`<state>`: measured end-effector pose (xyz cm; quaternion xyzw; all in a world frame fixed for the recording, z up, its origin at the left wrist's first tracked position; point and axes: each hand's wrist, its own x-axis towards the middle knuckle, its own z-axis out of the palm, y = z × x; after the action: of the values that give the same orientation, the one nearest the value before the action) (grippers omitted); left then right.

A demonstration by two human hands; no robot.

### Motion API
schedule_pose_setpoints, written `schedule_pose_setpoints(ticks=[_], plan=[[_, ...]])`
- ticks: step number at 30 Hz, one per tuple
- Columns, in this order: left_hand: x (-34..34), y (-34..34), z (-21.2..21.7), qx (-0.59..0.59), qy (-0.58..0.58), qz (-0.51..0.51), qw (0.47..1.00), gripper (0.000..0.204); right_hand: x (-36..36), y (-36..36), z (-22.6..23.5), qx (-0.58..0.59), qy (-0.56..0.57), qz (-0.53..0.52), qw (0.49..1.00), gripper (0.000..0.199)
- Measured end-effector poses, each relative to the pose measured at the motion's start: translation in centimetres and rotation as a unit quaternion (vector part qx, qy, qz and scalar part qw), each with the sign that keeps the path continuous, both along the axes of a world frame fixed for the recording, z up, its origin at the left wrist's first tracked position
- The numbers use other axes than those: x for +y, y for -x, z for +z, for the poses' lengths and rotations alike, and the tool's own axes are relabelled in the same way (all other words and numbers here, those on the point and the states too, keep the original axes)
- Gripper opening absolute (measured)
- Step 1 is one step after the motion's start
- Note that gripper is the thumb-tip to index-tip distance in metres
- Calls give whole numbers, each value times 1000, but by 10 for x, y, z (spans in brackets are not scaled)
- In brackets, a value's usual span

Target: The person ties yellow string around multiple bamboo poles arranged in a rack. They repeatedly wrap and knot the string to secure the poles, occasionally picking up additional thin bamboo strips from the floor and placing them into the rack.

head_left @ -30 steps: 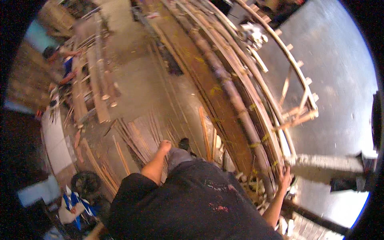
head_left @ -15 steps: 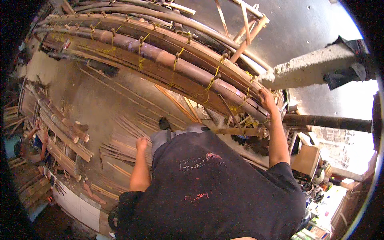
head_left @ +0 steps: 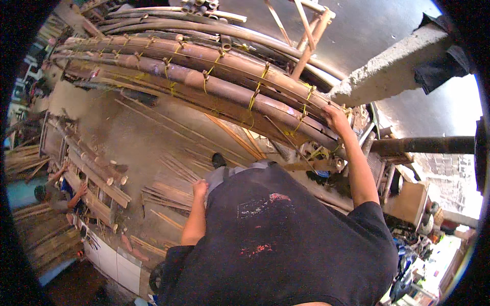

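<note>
A long bamboo pole (head_left: 240, 64) crosses the upper view on a rack, curved by the lens. My right hand (head_left: 335, 120) reaches forward to its right end and touches it, fingers stretched over the surface. Just below runs a second, darker bamboo pole (head_left: 240, 91), and yellow ties (head_left: 259, 86) with short pegs bind the two at intervals. My left hand (head_left: 200, 188) is low beside my grey trousers, curled into a fist. Whatever it may hold is hidden.
Split bamboo strips (head_left: 166, 191) lie on the floor at left. Beyond them a person (head_left: 61, 194) works beside a low bamboo bench (head_left: 94, 176). A rough concrete beam (head_left: 385, 64) juts in at upper right, above a dark horizontal pole (head_left: 423, 146). A cardboard box (head_left: 406, 201) stands right.
The view has shifted, so the floor and strips sit farther right. My right hand stays at the pole's end, its fingers now flatter. My left fist has come nearer my trousers.
</note>
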<state>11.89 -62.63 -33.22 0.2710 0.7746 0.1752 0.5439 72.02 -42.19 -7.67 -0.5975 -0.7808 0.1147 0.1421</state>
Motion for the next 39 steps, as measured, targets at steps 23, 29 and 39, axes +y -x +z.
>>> schedule_pose_setpoints(ticks=[23, 29, 39], plan=[[-87, -133, 8, 100, 22, 101, 990, 34, -35, 118, 77, 373, 189, 30, 908, 28], [-68, -113, 53, -52, -38, 316, 947, 37, -80, 187, 53, 329, 223, 122, 909, 23], [131, -21, 202, -371, -351, 486, 709, 72, -88, 240, 22, 271, 273, 128, 914, 27]])
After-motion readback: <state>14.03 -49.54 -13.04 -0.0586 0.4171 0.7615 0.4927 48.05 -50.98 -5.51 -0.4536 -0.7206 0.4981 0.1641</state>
